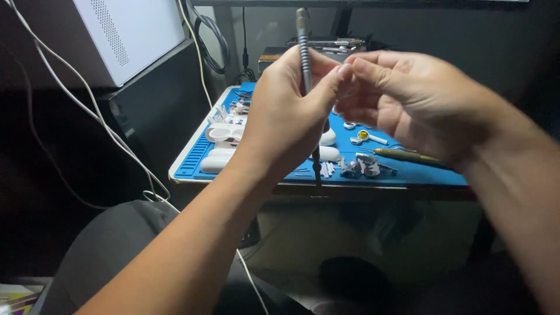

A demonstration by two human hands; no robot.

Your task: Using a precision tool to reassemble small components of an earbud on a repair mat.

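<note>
Gripping slim grey pen-shaped tool (304, 52) upright in left hand (286, 119), fingers wrapped round shaft, tip poking out below palm over front edge of blue work mat (420, 174). Right hand (408, 99) just beside it, fingertips (345, 71) pinched against left thumb; can't tell if anything's between them. Mat on small table (186, 156), littered with small grey parts (361, 168), white oval pieces (329, 154), brass-coloured pen tool (408, 156). White box (131, 32) off upper left, white cable (87, 99) trailing down.

Left hand (289, 114) grips a pen tool (304, 55) (upright).
</note>
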